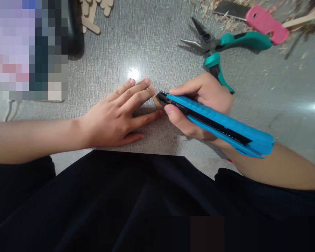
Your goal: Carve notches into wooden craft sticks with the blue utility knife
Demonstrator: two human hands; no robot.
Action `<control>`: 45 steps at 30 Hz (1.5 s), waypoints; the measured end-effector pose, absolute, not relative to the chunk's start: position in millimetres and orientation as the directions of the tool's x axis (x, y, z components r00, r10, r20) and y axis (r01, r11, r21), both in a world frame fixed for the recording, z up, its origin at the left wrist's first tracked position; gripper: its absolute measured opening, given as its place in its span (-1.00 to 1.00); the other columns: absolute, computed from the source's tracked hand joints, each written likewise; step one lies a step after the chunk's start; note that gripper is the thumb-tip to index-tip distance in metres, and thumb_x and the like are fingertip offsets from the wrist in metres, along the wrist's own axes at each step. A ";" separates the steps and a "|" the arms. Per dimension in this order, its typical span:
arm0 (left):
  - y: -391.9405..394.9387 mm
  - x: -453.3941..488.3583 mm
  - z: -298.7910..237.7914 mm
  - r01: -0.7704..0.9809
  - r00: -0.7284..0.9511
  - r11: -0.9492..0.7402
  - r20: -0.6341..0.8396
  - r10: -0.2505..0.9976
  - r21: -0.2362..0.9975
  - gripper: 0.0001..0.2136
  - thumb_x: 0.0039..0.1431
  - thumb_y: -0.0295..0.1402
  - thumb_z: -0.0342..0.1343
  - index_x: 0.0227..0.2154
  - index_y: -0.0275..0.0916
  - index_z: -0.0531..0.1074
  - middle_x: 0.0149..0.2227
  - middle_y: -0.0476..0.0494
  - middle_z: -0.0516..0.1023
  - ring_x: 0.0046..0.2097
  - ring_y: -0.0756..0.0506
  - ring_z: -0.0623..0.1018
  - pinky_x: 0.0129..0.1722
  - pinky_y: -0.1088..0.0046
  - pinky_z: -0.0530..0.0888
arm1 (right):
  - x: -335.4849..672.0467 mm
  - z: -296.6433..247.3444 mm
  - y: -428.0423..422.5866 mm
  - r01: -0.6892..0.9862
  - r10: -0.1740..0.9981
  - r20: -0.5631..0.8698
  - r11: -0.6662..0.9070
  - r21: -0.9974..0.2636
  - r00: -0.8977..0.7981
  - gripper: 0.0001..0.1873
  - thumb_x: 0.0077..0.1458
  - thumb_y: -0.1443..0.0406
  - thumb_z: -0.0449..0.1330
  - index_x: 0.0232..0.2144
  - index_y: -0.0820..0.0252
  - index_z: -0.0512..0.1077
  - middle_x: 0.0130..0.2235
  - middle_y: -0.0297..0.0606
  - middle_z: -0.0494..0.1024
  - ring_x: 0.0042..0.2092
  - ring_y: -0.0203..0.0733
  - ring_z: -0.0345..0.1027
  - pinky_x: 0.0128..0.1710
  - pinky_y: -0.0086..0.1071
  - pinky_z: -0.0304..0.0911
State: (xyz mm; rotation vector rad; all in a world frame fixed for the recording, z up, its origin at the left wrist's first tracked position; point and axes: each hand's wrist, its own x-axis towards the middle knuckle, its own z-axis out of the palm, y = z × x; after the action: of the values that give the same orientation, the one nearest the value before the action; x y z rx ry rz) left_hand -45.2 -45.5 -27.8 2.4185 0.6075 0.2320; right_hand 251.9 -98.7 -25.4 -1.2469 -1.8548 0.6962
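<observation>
Cutter [220,122] fills right hand [211,92] near table's edge [157,148], left hand [118,113] spread on stick [156,102], pliers [212,44] just beyond.

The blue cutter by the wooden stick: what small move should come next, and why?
Probably press the blue cutter lightly onto the wooden stick: the right hand holds it with its tip right by the wood, contact unclear, and the left hand, fingers spread, seems to steady the stick against the table.
</observation>
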 end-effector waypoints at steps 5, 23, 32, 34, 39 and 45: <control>-44.5 -45.3 -27.1 0.350 0.891 -0.714 0.019 0.454 0.607 -0.49 0.51 -0.01 0.41 0.43 0.12 0.59 0.59 -0.20 0.50 0.75 -0.61 0.35 0.71 -0.58 0.32 | 252.0 -24.0 -99.0 0.499 0.932 0.293 0.361 -0.788 -0.213 -0.85 0.45 0.14 0.46 0.00 -0.05 0.65 -0.28 -0.30 0.75 -0.35 -0.07 0.59 -0.32 -0.11 0.51; -46.1 -49.1 -33.0 0.337 0.894 -0.747 0.052 0.444 0.573 -0.46 0.60 0.00 0.27 0.54 0.20 0.46 0.73 -0.11 0.32 0.77 -0.61 0.31 0.73 -0.54 0.30 | 246.7 -26.3 -94.8 0.456 0.878 0.387 0.477 -0.751 -0.281 -0.85 0.41 0.26 0.43 0.00 -0.07 0.64 -0.29 -0.43 0.78 -0.43 -0.17 0.61 -0.40 -0.24 0.57; -40.9 -40.8 -24.4 0.442 0.829 -0.698 0.042 0.558 0.563 -0.77 0.63 -0.17 0.14 0.12 0.05 0.68 0.24 -0.24 0.76 0.32 -0.46 0.69 0.31 -0.34 0.63 | 254.5 -29.8 -97.6 0.382 0.823 0.384 0.543 -0.748 -0.419 -0.80 0.48 0.24 0.46 0.09 -0.01 0.63 -0.26 -0.41 0.75 -0.36 -0.19 0.63 -0.35 -0.30 0.53; -39.4 -39.6 -25.1 0.480 0.797 -0.703 0.074 0.599 0.525 -0.76 0.65 -0.16 0.11 0.07 -0.03 0.68 0.13 -0.28 0.78 0.15 -0.40 0.69 0.17 -0.22 0.60 | 254.5 -31.9 -99.0 0.355 0.801 0.383 0.561 -0.747 -0.461 -0.81 0.51 0.29 0.43 0.11 0.00 0.63 -0.23 -0.40 0.74 -0.34 -0.21 0.63 -0.31 -0.32 0.54; -35.3 -38.4 -35.4 0.505 0.754 -0.727 0.173 0.634 0.466 -0.67 0.68 -0.04 0.08 -0.16 -0.10 0.56 -0.01 -0.27 0.74 -0.02 -0.28 0.55 0.03 -0.01 0.41 | 253.2 -37.6 -99.9 0.340 0.706 0.442 0.676 -0.653 -0.554 -0.78 0.57 0.29 0.41 0.18 0.03 0.59 -0.14 -0.35 0.75 -0.31 -0.22 0.60 -0.33 -0.33 0.43; -27.2 -40.2 -39.9 0.427 0.819 -0.807 0.203 0.536 0.408 -0.79 0.65 -0.26 0.02 -0.17 -0.09 0.49 -0.08 -0.23 0.73 -0.08 -0.28 0.54 -0.08 0.05 0.32 | 254.2 -36.4 -102.0 0.381 0.700 0.296 0.637 -0.670 -0.650 -0.72 0.72 0.03 0.28 0.00 -0.03 0.73 -0.19 -0.37 0.80 -0.32 -0.24 0.59 -0.29 -0.33 0.33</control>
State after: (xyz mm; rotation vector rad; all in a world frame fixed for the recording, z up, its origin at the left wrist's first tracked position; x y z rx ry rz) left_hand -40.2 -27.2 -39.9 2.6568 0.7280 0.4425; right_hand 254.2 -102.0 -36.4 -0.8423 -2.3133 0.7738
